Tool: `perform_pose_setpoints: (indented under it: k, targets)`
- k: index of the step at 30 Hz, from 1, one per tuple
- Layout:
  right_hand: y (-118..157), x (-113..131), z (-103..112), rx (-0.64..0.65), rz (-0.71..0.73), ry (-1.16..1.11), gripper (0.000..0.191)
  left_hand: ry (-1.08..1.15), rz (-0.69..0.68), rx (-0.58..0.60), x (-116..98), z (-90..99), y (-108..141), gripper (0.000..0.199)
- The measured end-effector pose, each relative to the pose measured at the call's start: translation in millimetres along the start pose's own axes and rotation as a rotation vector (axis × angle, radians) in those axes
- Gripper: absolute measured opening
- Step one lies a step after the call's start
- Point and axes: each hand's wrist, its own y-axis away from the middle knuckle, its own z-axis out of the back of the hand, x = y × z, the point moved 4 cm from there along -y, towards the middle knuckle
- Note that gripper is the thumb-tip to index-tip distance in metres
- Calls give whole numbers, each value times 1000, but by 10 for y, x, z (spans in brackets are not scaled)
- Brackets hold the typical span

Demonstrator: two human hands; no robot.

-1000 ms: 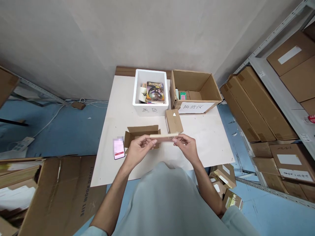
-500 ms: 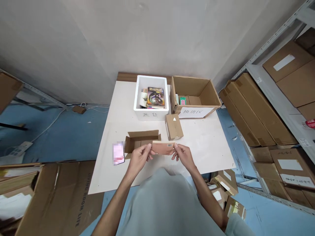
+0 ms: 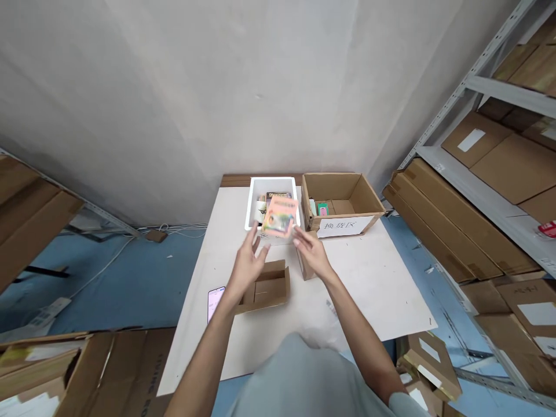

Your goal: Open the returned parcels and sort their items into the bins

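A pink book [image 3: 280, 216] with a colourful cover, blurred by motion, is tilted above the front rim of the white foam box [image 3: 247, 214], which holds other books. Below and left of it is my left hand [image 3: 249, 263], its fingers spread and apart from the book. My right hand [image 3: 313, 250] has its fingers stretched out by the book's lower right corner; whether the fingertips still touch it I cannot tell. An open small cardboard box [image 3: 267, 292] lies beneath my left hand, and a phone [image 3: 214, 301] is beside it, partly behind my forearm.
A large open carton [image 3: 343, 197] with a handwritten label stands right of the foam box. A small closed box [image 3: 305, 263] is half hidden behind my right hand. Shelves with cartons [image 3: 490, 150] flank the white table [image 3: 373, 284] on the right.
The pink book has moved from between both hands near my body, forward to the foam box. My hands reached forward and their fingers opened. The camera view tilted up.
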Motion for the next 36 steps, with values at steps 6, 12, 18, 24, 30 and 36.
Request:
perform_pose_setpoints:
  k: [6,12,18,24,30,36]
  targets:
    - [-110,172,429,-114,161,159,52,-34,-158,-115,-528,52,-51,59]
    - [607,-1131,1681,-318,-388,677,50,-89,204,126,358,-177,697,60]
    - [1729,-2023,2287,-329,-911,950,67,-127,380,388,942,-461,1409,55]
    - [2270,-2323,2178,-305,-985,1027,38,-149,394,518,1142,-884,1585,48]
    - [2130,-2131,2077,-273,-811,993,20,-208,299,605,1090,-1291,1537,45]
    - [1978,-1358,1400,-25,-464,581,21,-165,172,676,846,-1361,1469,65]
